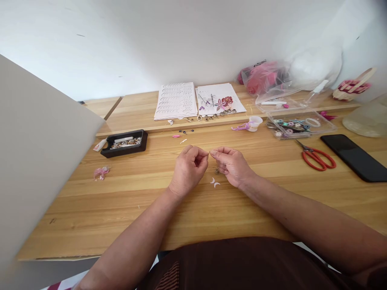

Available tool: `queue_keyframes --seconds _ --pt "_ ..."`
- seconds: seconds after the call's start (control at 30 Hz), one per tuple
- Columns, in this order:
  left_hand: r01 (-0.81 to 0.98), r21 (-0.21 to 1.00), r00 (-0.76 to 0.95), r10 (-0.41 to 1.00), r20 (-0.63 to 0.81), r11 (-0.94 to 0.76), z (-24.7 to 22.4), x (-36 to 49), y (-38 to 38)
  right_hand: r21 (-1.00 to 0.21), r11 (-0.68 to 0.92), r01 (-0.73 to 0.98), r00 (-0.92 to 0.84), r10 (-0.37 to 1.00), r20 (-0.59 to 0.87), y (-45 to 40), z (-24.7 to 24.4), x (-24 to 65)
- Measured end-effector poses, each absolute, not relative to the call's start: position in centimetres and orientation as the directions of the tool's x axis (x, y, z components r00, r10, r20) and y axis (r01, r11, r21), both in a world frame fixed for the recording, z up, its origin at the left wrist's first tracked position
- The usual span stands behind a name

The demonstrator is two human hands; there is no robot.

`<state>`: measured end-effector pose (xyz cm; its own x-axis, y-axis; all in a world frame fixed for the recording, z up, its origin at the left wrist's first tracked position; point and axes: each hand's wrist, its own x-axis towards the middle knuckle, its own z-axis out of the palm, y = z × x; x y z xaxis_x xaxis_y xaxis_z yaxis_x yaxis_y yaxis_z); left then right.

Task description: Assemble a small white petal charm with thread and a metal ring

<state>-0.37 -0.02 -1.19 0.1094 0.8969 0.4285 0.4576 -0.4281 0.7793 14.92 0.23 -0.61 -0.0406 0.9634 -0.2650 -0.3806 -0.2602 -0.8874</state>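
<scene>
My left hand (190,167) and my right hand (229,163) meet fingertip to fingertip above the middle of the wooden table. Both pinch closed on something too small to make out. Under the right fingers sits a small round metallic piece (217,171), partly hidden by them. Just in front of the hands lie white crescent-shaped cutouts (215,183). Beyond the left hand are a thin white scrap (183,141), a pink piece (176,136) and several small dark blue pieces (186,131).
A black tray of beads (124,145) stands left, near a pink thread bundle (101,173). Sheets of printed crescents (175,100) lie on the raised back ledge. To the right are a small white cup (254,123), a clear box (320,127), red-handled scissors (318,158) and a phone (356,157).
</scene>
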Motion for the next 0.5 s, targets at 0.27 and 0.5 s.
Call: queue_keyframes --seconds 0.27,0.5 --pt "0.393 0.851 0.026 0.929 0.368 -0.348 -1.4 0.3 -0.3 -0.893 -0.256 -0.371 -0.028 0.964 -0.264 0.2 -0.8 14.8" --pt "0.104 0.993 -0.012 0.999 0.049 -0.048 -0.9 1.0 -0.2 -0.895 -0.239 -0.377 -0.002 0.966 -0.257 0.1 -1.0 14.6"
